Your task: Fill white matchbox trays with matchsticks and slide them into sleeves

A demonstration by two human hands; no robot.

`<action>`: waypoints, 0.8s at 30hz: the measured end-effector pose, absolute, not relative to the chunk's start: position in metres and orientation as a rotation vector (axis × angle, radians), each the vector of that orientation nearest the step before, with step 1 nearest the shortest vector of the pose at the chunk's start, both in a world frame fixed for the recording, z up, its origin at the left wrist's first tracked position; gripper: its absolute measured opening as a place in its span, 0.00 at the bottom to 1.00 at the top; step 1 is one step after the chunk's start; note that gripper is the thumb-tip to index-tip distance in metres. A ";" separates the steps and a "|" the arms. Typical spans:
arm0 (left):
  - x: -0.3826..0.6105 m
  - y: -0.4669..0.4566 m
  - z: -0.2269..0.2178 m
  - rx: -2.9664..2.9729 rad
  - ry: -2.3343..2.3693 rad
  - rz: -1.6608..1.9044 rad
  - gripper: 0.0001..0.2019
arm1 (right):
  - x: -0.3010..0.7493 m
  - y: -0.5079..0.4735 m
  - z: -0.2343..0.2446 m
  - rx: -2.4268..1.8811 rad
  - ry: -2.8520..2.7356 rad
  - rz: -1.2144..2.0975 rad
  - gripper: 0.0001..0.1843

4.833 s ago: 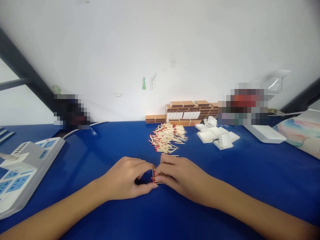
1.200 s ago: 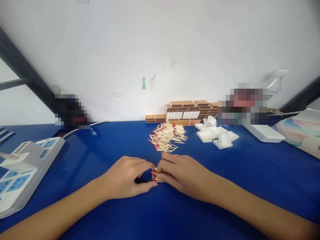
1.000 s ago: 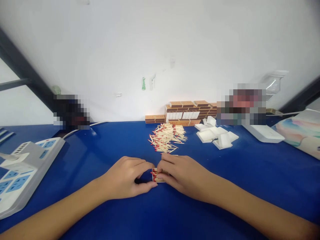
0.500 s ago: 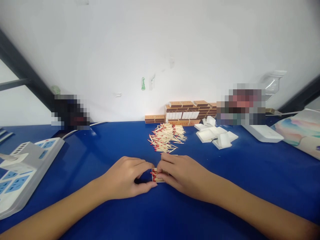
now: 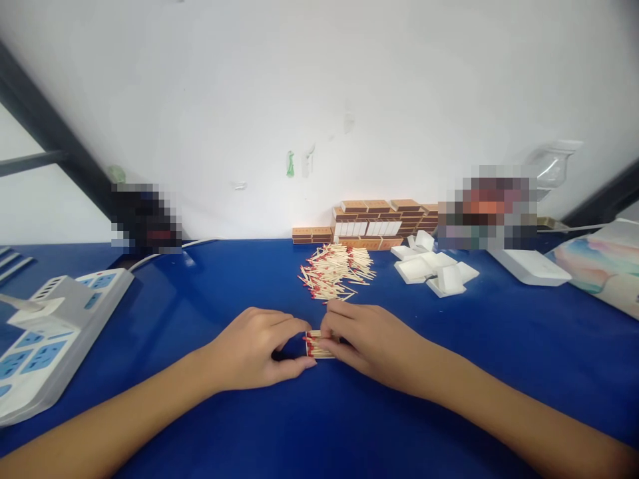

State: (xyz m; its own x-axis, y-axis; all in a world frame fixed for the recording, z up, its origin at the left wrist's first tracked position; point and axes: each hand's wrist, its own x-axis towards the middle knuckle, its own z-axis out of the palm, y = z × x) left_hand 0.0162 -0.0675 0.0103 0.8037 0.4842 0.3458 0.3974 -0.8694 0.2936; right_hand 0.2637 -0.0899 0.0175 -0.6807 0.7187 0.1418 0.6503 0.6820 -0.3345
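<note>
A small open matchbox tray (image 5: 315, 345) filled with red-tipped matches lies flat on the blue table (image 5: 200, 299) between my hands. My left hand (image 5: 254, 356) is curled beside it, thumb and forefinger pinching its left end. My right hand (image 5: 367, 346) covers its right part, fingers bent and pressed on the matches. Just beyond my fingers lies a loose pile of matches (image 5: 335, 271).
Stacked brown matchboxes (image 5: 379, 223) line the white wall. Several empty white trays (image 5: 434, 271) lie right of the pile. A white power strip (image 5: 40, 332) sits at the left edge. A flat white box (image 5: 529, 266) and a pastel-coloured object (image 5: 599, 266) are at the right.
My right fingers have drawn back slightly, so more of the matches in the tray shows. The view has shifted a little. Both hands stay at the tray.
</note>
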 end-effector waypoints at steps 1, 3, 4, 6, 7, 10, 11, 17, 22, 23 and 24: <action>0.016 -0.067 0.010 2.783 0.696 0.618 0.10 | 0.264 -0.089 0.018 -1.090 -2.621 0.383 0.10; 0.016 -0.067 0.010 2.781 0.715 0.620 0.11 | 0.266 -0.089 0.018 -1.086 -2.590 0.389 0.09; 0.015 -0.067 0.010 2.782 0.723 0.627 0.11 | 0.267 -0.089 0.018 -1.085 -2.576 0.392 0.08; 0.015 -0.067 0.010 2.785 0.733 0.642 0.11 | 0.268 -0.088 0.019 -1.087 -2.551 0.398 0.07; 0.015 -0.067 0.010 2.784 0.736 0.646 0.12 | 0.268 -0.088 0.019 -1.085 -2.537 0.406 0.06; 0.015 -0.067 0.010 2.772 0.742 0.637 0.11 | 0.265 -0.088 0.017 -1.067 -2.480 0.492 0.06; 0.015 -0.067 0.010 2.768 0.739 0.630 0.11 | 0.263 -0.088 0.016 -1.057 -2.464 0.532 0.06; 0.017 -0.068 0.012 2.779 0.693 0.610 0.09 | 0.255 -0.090 0.011 -1.081 -2.439 0.623 0.04; 0.017 -0.067 0.012 2.787 0.687 0.630 0.10 | 0.256 -0.091 0.014 -1.098 -2.462 0.581 0.05; 0.017 -0.067 0.012 2.788 0.688 0.630 0.10 | 0.257 -0.091 0.014 -1.104 -2.475 0.566 0.05; 0.017 -0.068 0.012 2.789 0.688 0.624 0.10 | 0.258 -0.091 0.015 -1.109 -2.490 0.555 0.05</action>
